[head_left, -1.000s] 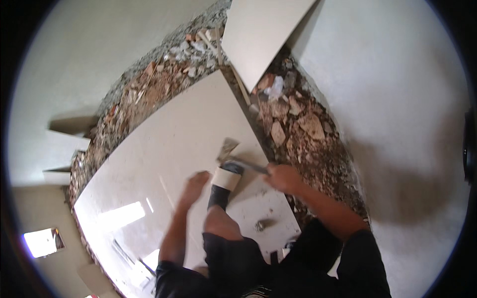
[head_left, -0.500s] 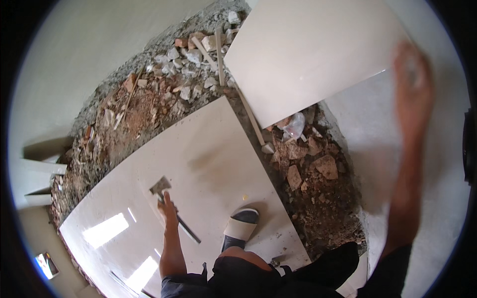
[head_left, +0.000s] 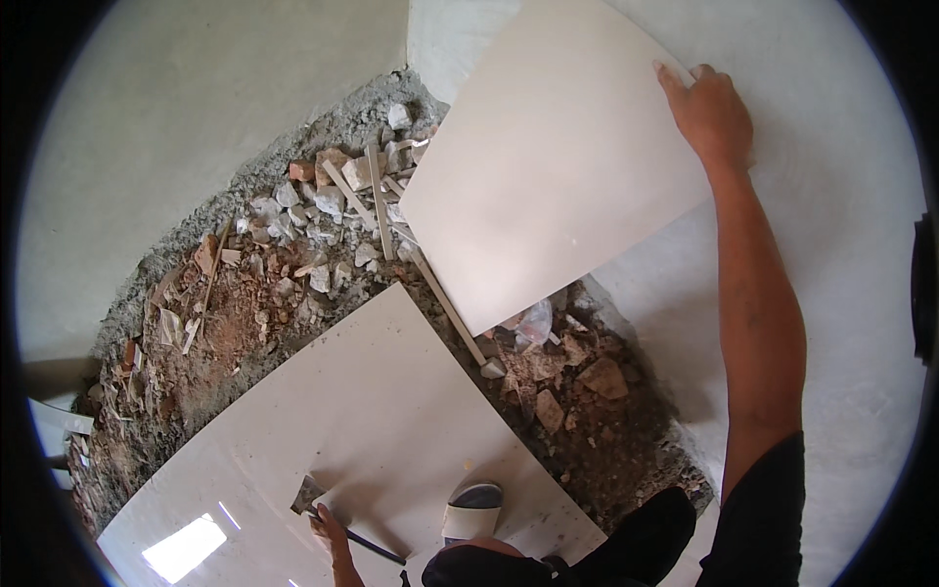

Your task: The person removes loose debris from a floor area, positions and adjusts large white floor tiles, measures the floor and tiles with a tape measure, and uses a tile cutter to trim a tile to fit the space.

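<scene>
- Pale wall (head_left: 225, 108) at left, rubble (head_left: 235, 342) along its foot.
- Left hand (head_left: 331, 533) wraps the tool (head_left: 364, 542) near its head, presumably for balance.
- Panel (head_left: 558, 166) tilted above rubble; right hand (head_left: 716, 119) clasps its right edge, seemingly steadying it.

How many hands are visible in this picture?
2: the left hand at lower left, holding a hammer-like tool; the right hand at upper right, gripping the edge of the cream panel.
</scene>
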Demonstrator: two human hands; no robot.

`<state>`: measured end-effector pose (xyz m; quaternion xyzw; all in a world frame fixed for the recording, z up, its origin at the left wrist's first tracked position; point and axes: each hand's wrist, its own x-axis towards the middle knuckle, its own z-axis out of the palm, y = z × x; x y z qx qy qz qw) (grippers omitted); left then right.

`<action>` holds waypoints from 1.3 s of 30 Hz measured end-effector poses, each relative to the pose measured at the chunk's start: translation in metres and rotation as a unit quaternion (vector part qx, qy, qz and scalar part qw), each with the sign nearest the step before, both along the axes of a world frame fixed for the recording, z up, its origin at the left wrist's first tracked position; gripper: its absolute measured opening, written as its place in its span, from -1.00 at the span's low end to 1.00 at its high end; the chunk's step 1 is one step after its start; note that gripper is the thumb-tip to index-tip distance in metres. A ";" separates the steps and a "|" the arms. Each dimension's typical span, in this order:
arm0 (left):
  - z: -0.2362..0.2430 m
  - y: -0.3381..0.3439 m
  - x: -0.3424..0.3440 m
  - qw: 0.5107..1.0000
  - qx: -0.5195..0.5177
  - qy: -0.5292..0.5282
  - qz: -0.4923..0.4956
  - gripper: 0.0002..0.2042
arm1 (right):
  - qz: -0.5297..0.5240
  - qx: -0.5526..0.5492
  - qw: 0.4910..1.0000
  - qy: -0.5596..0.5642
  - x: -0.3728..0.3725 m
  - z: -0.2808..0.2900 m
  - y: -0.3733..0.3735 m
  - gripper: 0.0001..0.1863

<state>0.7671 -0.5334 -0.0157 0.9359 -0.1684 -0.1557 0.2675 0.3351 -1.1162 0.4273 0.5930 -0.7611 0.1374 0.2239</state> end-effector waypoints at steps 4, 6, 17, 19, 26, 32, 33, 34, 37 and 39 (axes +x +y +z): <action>0.021 -0.005 0.004 0.989 0.132 0.054 -0.037 -0.39 | -0.008 -0.009 1.000 0.021 0.003 0.007 0.013 -0.28; 0.033 -0.013 0.005 0.982 0.176 0.057 -0.045 -0.39 | -0.019 -0.010 0.999 -0.026 -0.006 0.006 0.033 -0.26; 0.080 -0.059 -0.012 0.967 0.232 -0.067 -0.084 -0.47 | -0.037 -0.155 0.971 -0.177 -0.075 -0.029 0.192 -0.39; 0.082 -0.110 -0.019 0.990 0.076 0.024 -0.119 -0.57 | -0.072 -0.173 0.959 -0.214 -0.083 -0.039 0.222 -0.43; 0.050 -0.414 -0.135 0.860 -0.346 0.173 -0.334 -0.31 | -0.144 -0.246 0.911 -0.298 -0.147 -0.100 0.311 -0.64; 0.029 -0.502 -0.207 0.770 -0.244 0.518 -0.281 0.05 | -0.111 -0.314 0.870 -0.364 -0.172 -0.144 0.360 -0.68; 0.033 -0.506 -0.213 0.775 -0.228 0.521 -0.277 0.04 | -0.126 -0.312 0.871 -0.357 -0.174 -0.146 0.367 -0.68; 0.038 -0.500 -0.221 0.760 -0.266 0.520 -0.286 0.03 | -0.144 -0.308 0.872 -0.352 -0.178 -0.143 0.375 -0.67; 0.073 -0.485 -0.238 0.783 -0.257 0.470 -0.316 0.00 | -0.134 -0.324 0.862 -0.366 -0.200 -0.116 0.402 -0.64; 0.109 -0.469 -0.257 0.768 -0.263 0.450 -0.372 -0.05 | -0.109 -0.345 0.872 -0.330 -0.225 -0.086 0.426 -0.63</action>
